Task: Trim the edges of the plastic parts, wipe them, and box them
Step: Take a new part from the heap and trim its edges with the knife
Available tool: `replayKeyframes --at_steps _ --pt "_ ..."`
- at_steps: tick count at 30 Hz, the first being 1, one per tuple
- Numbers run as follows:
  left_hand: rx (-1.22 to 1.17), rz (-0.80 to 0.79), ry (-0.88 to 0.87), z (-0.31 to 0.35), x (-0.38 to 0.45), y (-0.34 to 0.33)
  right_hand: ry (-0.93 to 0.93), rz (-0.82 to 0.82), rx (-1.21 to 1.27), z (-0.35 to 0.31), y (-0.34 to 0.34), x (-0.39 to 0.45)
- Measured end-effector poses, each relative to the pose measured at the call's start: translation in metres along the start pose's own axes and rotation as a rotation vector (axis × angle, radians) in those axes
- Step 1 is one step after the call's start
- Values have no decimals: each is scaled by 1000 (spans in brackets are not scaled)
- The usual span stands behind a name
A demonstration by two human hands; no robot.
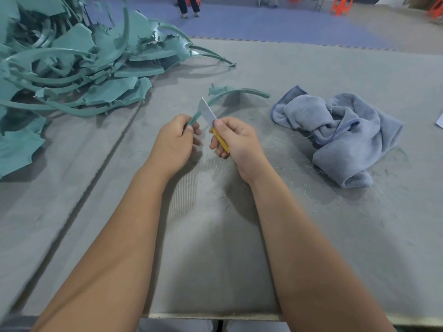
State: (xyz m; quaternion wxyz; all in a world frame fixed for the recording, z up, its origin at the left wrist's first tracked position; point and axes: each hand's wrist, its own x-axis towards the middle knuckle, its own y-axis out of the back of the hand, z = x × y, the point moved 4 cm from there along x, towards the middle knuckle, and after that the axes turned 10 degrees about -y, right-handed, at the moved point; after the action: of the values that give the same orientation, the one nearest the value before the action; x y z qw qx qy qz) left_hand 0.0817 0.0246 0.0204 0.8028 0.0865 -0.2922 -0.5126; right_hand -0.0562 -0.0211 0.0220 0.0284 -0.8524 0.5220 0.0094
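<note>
A curved teal plastic strip [242,92] arcs over the grey table, with ragged flash near its top. My left hand [175,142] grips its near end. My right hand [236,140] holds a knife with a yellow handle [220,140], thumb pressed near the blade's base. The bare blade [206,110] points up and left, lying against the strip just above my left fingers. A crumpled blue-grey cloth [335,133] lies on the table to the right of my hands.
A big heap of teal plastic parts and offcuts [72,63] fills the table's far left. Thin shavings litter the grey mat [215,236]. Beyond the table, a person's legs [189,6] and orange stools [340,6] stand on the floor. A white sheet corner [440,121] shows at right.
</note>
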Motion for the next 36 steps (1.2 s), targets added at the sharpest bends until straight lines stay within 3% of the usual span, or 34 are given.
replayKeyframes --at_steps 3,9,12,15,27,36 --pt "-181 -75 90 -1 0 -8 19 -18 -23 -1 -1 -2" --pt "-496 -41 322 10 3 -13 2 -33 -10 -2 -2 -3" --pt "-565 -113 219 13 -2 -12 21 -71 -23 -1 -6 -2" --pt "-546 -147 108 12 -6 -12 32 -76 -88 2 -10 -1" --pt "-582 -159 180 5 -4 -19 34 93 -132 5 -4 5" --pt "-465 -29 147 13 -8 -21 45 224 -102 3 1 3"
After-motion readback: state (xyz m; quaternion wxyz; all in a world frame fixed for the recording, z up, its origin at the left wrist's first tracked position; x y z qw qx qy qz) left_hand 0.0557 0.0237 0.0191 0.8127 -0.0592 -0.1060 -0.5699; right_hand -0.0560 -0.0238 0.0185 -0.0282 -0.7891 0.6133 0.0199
